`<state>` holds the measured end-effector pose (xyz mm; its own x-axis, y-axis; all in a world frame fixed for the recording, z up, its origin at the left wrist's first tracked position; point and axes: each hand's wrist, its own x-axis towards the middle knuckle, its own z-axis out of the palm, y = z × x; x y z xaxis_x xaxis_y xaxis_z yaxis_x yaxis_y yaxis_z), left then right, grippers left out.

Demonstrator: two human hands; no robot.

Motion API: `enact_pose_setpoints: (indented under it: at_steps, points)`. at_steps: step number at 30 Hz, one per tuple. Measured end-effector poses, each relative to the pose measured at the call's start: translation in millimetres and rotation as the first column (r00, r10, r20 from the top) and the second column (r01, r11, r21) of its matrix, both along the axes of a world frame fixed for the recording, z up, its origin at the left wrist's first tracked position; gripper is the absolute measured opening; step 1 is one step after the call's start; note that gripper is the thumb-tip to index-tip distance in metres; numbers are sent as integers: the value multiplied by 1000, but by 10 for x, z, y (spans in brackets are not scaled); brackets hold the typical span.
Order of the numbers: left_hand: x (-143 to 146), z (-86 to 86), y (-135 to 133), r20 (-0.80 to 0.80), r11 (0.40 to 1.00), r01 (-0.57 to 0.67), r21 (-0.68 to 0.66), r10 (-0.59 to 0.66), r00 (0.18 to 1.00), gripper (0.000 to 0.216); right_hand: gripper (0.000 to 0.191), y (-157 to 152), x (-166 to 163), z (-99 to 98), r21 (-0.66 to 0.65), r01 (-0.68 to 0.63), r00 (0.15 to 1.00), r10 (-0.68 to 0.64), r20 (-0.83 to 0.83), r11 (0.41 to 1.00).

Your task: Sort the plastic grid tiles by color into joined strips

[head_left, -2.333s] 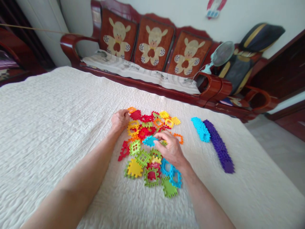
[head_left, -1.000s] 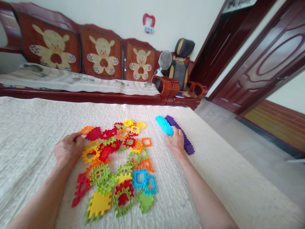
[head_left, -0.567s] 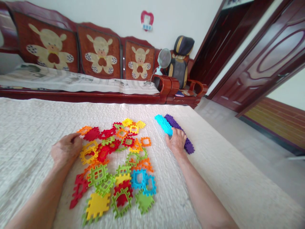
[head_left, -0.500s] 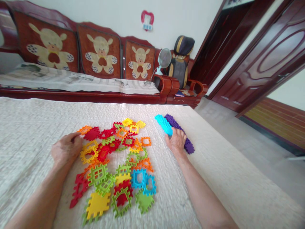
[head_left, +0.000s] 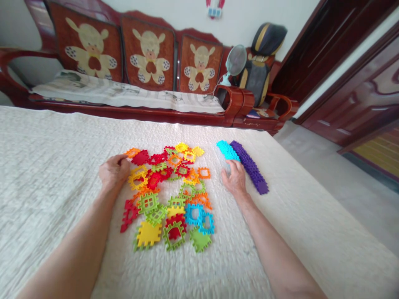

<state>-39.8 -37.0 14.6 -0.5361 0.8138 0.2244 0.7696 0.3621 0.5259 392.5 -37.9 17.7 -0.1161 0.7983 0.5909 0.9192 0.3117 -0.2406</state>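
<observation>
- Head view, leftmost: left hand [head_left: 114, 171] beside an orange piece [head_left: 132, 153], fingers curled inward; whether they pinch anything I cannot tell.
- Next, a pile of toothed plastic pieces [head_left: 154, 181], red, yellow, green, orange and blue, overlapping on the white quilted cover [head_left: 193, 274].
- Then a cyan row [head_left: 227, 149] of pieces.
- Right hand [head_left: 235, 177] at its near end, thumb and fingers parted, grasping nothing.
- Rightmost, a purple row [head_left: 248, 165], alongside the cyan one.

I can read no words or numbers; the wall ornament's blue panels [head_left: 215, 13] perhaps bear marks, too blurred.
</observation>
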Motion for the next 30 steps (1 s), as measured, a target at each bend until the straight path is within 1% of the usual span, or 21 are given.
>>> enact_pose_setpoints:
  at_steps: [2,3,5,7,9,11,12,17,19,21,24,27,30]
  points:
    - [1,-8,7,24,1000,0,15,-1,1000,40,36,-37,-91,-24,-16,-91,996,92,23,996]
    - [3,-13,12,33,999,-4,33,3,999,39,35,-49,-122,-35,-16,-114,993,115,39,993]
    - [6,-14,17,46,998,4,64,-7,999,39,35,-54,-148,-55,-8,-127,990,127,58,992]
    - [7,4,-1,59,998,21,67,-25,998,38,34,-33,-139,-74,4,-122,991,122,57,992]
    - [7,42,-58,72,995,74,64,-78,994,40,33,3,-121,-93,7,-134,989,133,68,991]
    - [25,87,-158,98,980,189,55,-194,976,41,32,34,-114,-108,9,-122,989,121,81,992]
    - [47,106,-221,91,973,221,60,-226,970,40,31,42,-116,-113,4,-109,990,108,89,994]
    - [317,123,-524,59,930,356,90,-362,930,34,32,-23,-186,-137,-54,-17,996,22,87,998]
    - [442,115,-600,63,916,389,101,-396,916,34,33,-93,-225,-161,-57,-5,999,8,50,998]
    - [527,111,-655,78,904,414,108,-423,903,36,35,-178,-258,-190,-43,-19,1000,19,-9,999]
    - [560,102,-722,136,915,382,128,-397,908,39,35,-334,-294,-207,-40,-69,991,63,-117,997]
    - [540,65,-780,179,937,319,142,-342,923,39,33,-543,-341,-168,-70,-172,956,150,-250,983]
    - [547,35,-798,124,923,356,147,-374,919,38,25,-789,-437,-86,-80,-317,883,263,-389,945]
